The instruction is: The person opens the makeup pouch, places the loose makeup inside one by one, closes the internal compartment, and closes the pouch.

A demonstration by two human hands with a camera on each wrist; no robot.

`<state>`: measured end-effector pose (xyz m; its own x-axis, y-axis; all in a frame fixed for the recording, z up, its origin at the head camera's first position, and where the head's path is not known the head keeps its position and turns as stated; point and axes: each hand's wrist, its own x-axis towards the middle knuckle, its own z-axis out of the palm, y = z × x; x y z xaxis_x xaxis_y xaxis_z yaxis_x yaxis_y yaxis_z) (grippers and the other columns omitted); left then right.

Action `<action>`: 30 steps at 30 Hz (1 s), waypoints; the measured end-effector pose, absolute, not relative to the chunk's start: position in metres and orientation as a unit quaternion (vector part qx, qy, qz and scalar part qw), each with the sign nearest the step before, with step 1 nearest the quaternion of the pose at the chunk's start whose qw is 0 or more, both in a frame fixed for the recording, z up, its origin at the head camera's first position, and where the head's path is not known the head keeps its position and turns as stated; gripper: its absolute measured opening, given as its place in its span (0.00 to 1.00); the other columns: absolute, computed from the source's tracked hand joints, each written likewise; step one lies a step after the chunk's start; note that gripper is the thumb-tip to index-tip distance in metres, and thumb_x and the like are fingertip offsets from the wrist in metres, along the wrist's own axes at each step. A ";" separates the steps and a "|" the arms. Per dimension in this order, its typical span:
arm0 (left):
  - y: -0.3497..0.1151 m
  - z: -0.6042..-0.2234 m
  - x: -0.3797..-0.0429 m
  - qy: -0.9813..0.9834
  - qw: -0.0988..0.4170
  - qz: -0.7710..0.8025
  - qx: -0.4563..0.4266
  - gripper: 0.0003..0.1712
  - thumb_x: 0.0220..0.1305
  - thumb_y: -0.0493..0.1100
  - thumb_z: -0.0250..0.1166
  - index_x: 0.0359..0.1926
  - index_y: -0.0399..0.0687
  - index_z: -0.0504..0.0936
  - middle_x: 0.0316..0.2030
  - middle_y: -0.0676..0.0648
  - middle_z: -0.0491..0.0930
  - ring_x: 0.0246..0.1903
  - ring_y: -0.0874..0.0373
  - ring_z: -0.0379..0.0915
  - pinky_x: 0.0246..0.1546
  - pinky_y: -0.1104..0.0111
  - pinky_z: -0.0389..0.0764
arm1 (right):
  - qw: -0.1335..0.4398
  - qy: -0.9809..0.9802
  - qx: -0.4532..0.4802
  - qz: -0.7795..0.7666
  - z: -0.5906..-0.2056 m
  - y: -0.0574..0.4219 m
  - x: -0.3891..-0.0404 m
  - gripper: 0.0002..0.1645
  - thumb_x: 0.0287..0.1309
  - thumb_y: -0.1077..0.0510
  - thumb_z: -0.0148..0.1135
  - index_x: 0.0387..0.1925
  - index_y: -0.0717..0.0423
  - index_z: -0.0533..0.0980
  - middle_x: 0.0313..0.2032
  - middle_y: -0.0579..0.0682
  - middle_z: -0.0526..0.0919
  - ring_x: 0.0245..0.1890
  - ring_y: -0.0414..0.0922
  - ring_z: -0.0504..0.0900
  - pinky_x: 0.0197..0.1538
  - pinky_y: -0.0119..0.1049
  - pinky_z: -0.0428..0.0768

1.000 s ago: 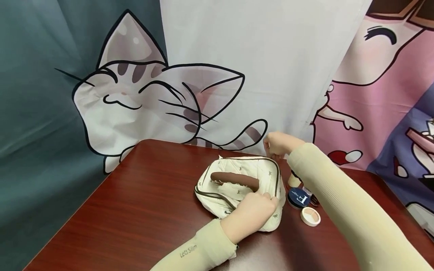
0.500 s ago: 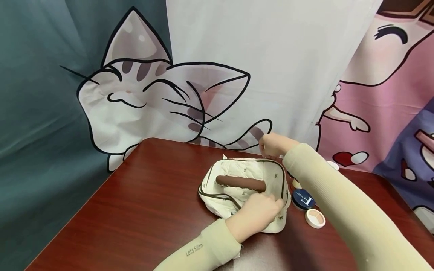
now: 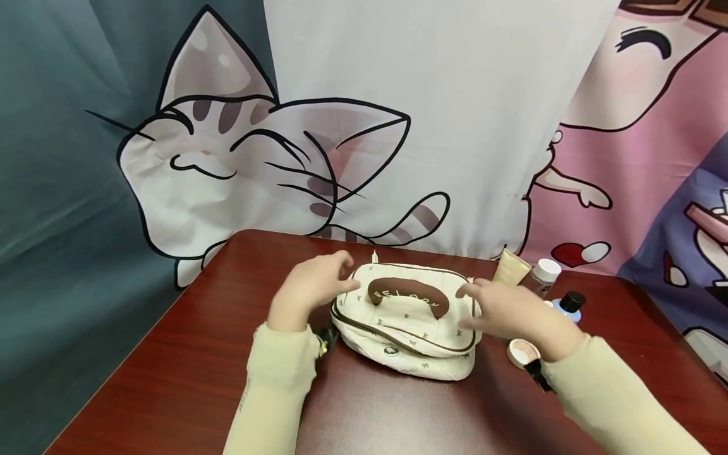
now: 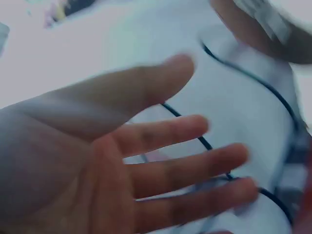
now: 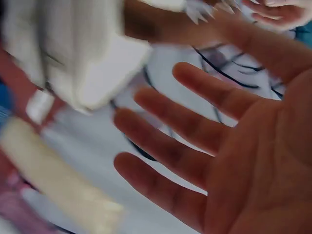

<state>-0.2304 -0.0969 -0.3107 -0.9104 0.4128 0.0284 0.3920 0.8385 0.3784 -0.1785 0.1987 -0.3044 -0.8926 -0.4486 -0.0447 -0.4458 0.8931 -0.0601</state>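
A cream makeup bag (image 3: 406, 344) with small bow prints and dark piping sits on the table, its lid down. The brown lettered handle (image 3: 409, 291) arches over its top. At the bag's left end is my left hand (image 3: 313, 287), fingers apart and nothing in them. My right hand (image 3: 514, 313) reaches toward the right end, fingertips overlapping the lid's edge in the head view. Both wrist views show spread fingers and bare palms, on the left hand (image 4: 122, 165) and the right hand (image 5: 239, 146) alike. The bag (image 5: 102, 63) looks blurred in the right wrist view.
Right of the bag stand a cream tube (image 3: 510, 268), a white-capped bottle (image 3: 545, 277) and a black-capped blue bottle (image 3: 570, 305). An open round compact (image 3: 522, 352) lies below my right hand. A cat-print curtain (image 3: 364, 170) hangs behind the dark red table (image 3: 227, 354).
Both hands have let go of the bag's edge and opened. The left moved from its front to its left end, the right from the back corner toward the front. The handle's lettering now shows.
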 end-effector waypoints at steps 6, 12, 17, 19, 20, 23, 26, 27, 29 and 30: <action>-0.107 -0.342 -0.259 0.968 0.105 0.173 0.147 0.27 0.54 0.58 0.65 0.48 0.47 0.75 0.40 0.48 0.79 0.36 0.54 0.74 0.39 0.58 0.73 | -0.009 0.976 -0.216 0.001 -0.350 0.208 -0.168 0.46 0.23 0.29 0.72 0.42 0.54 0.74 0.43 0.54 0.72 0.39 0.52 0.75 0.34 0.51 0.74; -0.091 -0.348 -0.258 0.964 0.117 0.146 0.191 0.24 0.55 0.58 0.63 0.47 0.47 0.76 0.39 0.51 0.79 0.37 0.56 0.74 0.40 0.59 0.72 | -0.071 0.975 -0.207 0.026 -0.366 0.217 -0.171 0.27 0.24 0.47 0.75 0.34 0.47 0.76 0.34 0.48 0.71 0.31 0.49 0.76 0.27 0.47 0.71; -0.085 -0.347 -0.256 0.953 0.125 0.162 0.222 0.14 0.56 0.52 0.62 0.39 0.49 0.78 0.35 0.53 0.78 0.33 0.59 0.72 0.36 0.63 0.72 | -0.040 0.984 -0.171 -0.021 -0.359 0.235 -0.174 0.21 0.34 0.55 0.73 0.38 0.45 0.81 0.34 0.46 0.77 0.30 0.47 0.79 0.27 0.47 0.73; -0.087 -0.347 -0.256 0.953 0.122 0.165 0.223 0.08 0.57 0.47 0.60 0.37 0.51 0.79 0.32 0.54 0.77 0.31 0.60 0.70 0.34 0.64 0.71 | -0.010 0.984 -0.160 -0.078 -0.357 0.245 -0.175 0.23 0.39 0.54 0.72 0.43 0.47 0.80 0.38 0.49 0.80 0.32 0.47 0.79 0.32 0.47 0.75; -0.089 -0.347 -0.257 0.953 0.118 0.163 0.225 0.07 0.57 0.45 0.59 0.37 0.52 0.79 0.33 0.54 0.77 0.32 0.60 0.70 0.35 0.64 0.71 | 0.004 0.981 -0.157 -0.110 -0.356 0.249 -0.175 0.23 0.42 0.54 0.71 0.45 0.49 0.80 0.39 0.50 0.81 0.33 0.47 0.79 0.34 0.46 0.76; -0.095 -0.349 -0.258 0.951 0.119 0.173 0.227 0.14 0.52 0.35 0.58 0.40 0.54 0.81 0.31 0.54 0.77 0.31 0.60 0.71 0.32 0.64 0.72 | 0.019 0.969 -0.151 -0.194 -0.353 0.260 -0.176 0.20 0.52 0.54 0.66 0.48 0.53 0.78 0.42 0.54 0.81 0.37 0.47 0.78 0.40 0.46 0.75; -0.101 -0.350 -0.260 0.946 0.126 0.200 0.224 0.23 0.47 0.31 0.63 0.46 0.56 0.80 0.29 0.52 0.76 0.28 0.60 0.71 0.29 0.66 0.71 | 0.003 0.955 -0.137 -0.262 -0.351 0.266 -0.178 0.19 0.60 0.55 0.59 0.51 0.58 0.75 0.42 0.58 0.81 0.38 0.50 0.79 0.43 0.50 0.75; -0.103 -0.350 -0.261 0.944 0.126 0.213 0.221 0.26 0.46 0.32 0.65 0.48 0.56 0.79 0.27 0.52 0.76 0.27 0.60 0.70 0.28 0.66 0.71 | -0.012 0.953 -0.127 -0.276 -0.350 0.266 -0.180 0.19 0.62 0.54 0.56 0.52 0.59 0.74 0.41 0.58 0.81 0.39 0.51 0.79 0.44 0.51 0.75; -0.105 -0.350 -0.263 0.943 0.111 0.230 0.214 0.28 0.47 0.37 0.69 0.52 0.57 0.78 0.28 0.53 0.75 0.26 0.60 0.70 0.27 0.66 0.71 | -0.041 0.945 -0.108 -0.307 -0.349 0.265 -0.184 0.19 0.66 0.55 0.52 0.52 0.62 0.73 0.38 0.59 0.81 0.36 0.52 0.79 0.41 0.49 0.76; -0.105 -0.351 -0.264 0.944 0.097 0.234 0.213 0.27 0.49 0.40 0.70 0.53 0.58 0.78 0.28 0.54 0.76 0.27 0.60 0.70 0.28 0.66 0.71 | -0.053 0.941 -0.099 -0.319 -0.349 0.264 -0.186 0.19 0.67 0.55 0.50 0.52 0.64 0.71 0.36 0.59 0.81 0.35 0.52 0.79 0.39 0.48 0.76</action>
